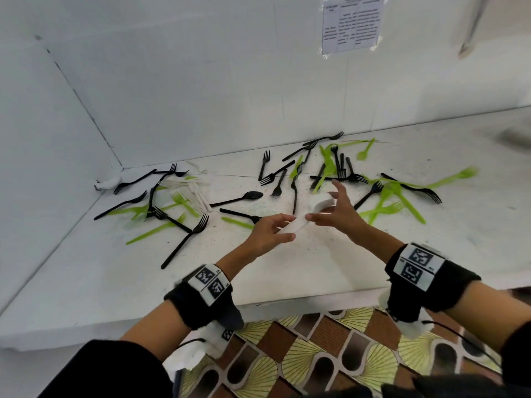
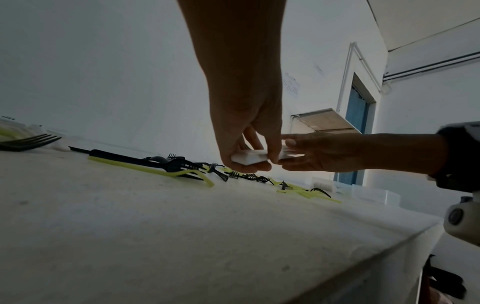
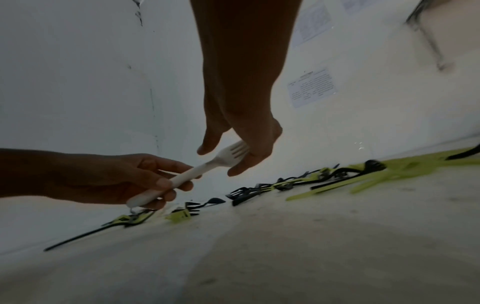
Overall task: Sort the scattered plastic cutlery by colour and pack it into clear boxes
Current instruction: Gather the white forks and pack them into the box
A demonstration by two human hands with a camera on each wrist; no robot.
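My left hand [image 1: 268, 231] pinches the handle end of a white fork [image 3: 207, 166], fingers and thumb curled round it, holding it in the air above the counter [image 1: 86, 271]. My right hand [image 1: 337, 209] is at the tine end with fingers spread and relaxed, the tines lying against them with no finger closed on the fork. Below and beyond both hands, black forks [image 1: 184, 244], a black spoon [image 1: 238, 198] and green cutlery [image 1: 390, 209] lie scattered across the counter, with a few more white pieces [image 1: 195, 192] to the left.
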